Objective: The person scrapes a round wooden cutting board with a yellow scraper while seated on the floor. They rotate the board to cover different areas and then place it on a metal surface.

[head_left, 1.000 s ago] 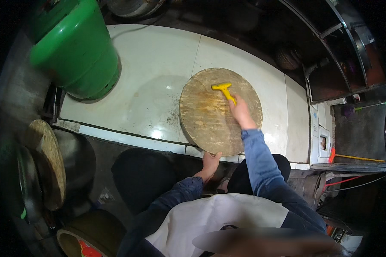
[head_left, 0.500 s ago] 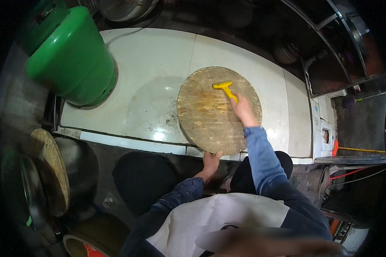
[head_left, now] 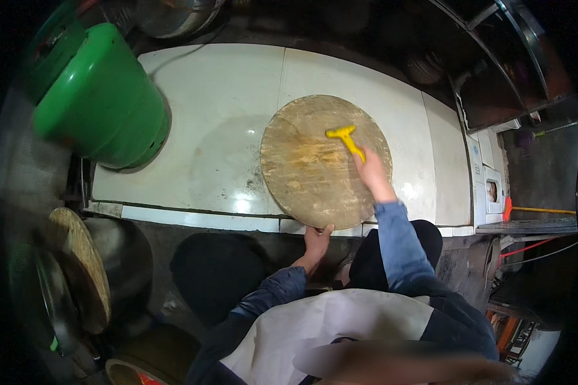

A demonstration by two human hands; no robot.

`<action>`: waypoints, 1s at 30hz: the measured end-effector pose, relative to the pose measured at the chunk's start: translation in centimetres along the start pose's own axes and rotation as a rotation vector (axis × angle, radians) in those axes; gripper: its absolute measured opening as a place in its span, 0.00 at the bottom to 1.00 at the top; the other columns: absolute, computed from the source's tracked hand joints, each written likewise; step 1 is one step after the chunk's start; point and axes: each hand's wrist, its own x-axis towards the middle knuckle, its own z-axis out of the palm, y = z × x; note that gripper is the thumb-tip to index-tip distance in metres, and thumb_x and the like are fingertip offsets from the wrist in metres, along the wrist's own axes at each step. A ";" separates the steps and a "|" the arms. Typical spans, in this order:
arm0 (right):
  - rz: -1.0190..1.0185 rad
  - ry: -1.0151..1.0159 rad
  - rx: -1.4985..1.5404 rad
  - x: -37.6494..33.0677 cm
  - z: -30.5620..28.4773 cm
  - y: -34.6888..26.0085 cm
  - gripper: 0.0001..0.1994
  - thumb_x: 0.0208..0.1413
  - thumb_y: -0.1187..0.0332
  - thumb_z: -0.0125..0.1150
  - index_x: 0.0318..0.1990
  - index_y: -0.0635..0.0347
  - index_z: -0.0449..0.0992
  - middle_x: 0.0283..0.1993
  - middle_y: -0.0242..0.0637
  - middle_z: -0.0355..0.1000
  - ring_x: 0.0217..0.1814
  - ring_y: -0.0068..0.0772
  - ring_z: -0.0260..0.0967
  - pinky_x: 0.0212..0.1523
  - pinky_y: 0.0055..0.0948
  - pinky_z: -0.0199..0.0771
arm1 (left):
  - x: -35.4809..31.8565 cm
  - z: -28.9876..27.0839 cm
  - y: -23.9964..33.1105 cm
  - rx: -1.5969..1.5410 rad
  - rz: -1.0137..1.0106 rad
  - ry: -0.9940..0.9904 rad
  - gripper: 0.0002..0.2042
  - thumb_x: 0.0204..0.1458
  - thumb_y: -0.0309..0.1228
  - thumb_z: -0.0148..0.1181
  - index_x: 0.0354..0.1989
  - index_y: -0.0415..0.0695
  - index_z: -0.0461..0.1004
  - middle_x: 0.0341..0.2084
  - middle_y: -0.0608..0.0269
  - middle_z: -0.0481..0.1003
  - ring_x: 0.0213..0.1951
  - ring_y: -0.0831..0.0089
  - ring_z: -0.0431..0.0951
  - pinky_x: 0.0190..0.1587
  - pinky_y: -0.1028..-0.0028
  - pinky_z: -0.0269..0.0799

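A large round wooden board (head_left: 302, 173), worn and stained orange-brown in the middle, lies on the white tiled counter with its near rim at the counter's edge. My right hand (head_left: 374, 173) is closed around the handle of a yellow T-shaped scraper (head_left: 348, 138). The scraper's head is over the far right part of the board; whether it touches the wood I cannot tell. At the near rim, my left hand (head_left: 316, 242) grips the board, thumb on the edge and the other fingers partly hidden beneath it.
A green gas cylinder (head_left: 109, 102) stands at the counter's left end. Bare white tile (head_left: 199, 115) lies between it and the board. Below left are a round wooden lid (head_left: 87, 263) and dark vessels. A dark metal shelf frame (head_left: 494, 64) rises at the far right.
My right hand and the scraper have shifted slightly right and nearer to me. The whole view has moved a little. My left hand keeps its hold on the rim.
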 end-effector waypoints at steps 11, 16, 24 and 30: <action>0.006 -0.016 0.034 -3.4 -0.7 1.3 0.15 0.51 0.67 0.53 0.47 0.59 0.70 0.39 0.54 0.70 0.43 0.53 0.67 0.42 0.39 0.68 | 0.2 0.0 0.2 -0.077 -0.139 -0.042 0.19 0.43 0.29 0.62 0.43 0.37 0.64 0.33 0.60 0.72 0.33 0.74 0.69 0.38 0.75 0.65; 0.052 -0.018 0.015 2.0 0.0 0.9 0.15 0.51 0.68 0.53 0.46 0.62 0.69 0.43 0.53 0.69 0.47 0.52 0.66 0.46 0.37 0.67 | 0.6 0.1 0.2 0.009 -0.033 -0.021 0.18 0.44 0.30 0.62 0.41 0.37 0.65 0.29 0.61 0.71 0.28 0.75 0.69 0.30 0.76 0.64; 0.014 0.000 0.051 -0.8 2.3 -1.2 0.16 0.51 0.66 0.51 0.48 0.59 0.67 0.38 0.55 0.70 0.43 0.54 0.67 0.42 0.40 0.68 | 0.2 -0.4 0.9 -0.064 -0.121 -0.022 0.20 0.44 0.29 0.62 0.44 0.35 0.64 0.35 0.57 0.72 0.37 0.71 0.71 0.42 0.74 0.66; -0.064 0.022 0.093 1.0 4.4 -2.2 0.17 0.52 0.66 0.50 0.49 0.58 0.66 0.38 0.55 0.70 0.42 0.55 0.67 0.42 0.41 0.68 | -0.2 -0.4 1.4 -0.024 -0.169 -0.004 0.20 0.43 0.28 0.62 0.43 0.36 0.63 0.33 0.60 0.72 0.34 0.73 0.71 0.40 0.74 0.66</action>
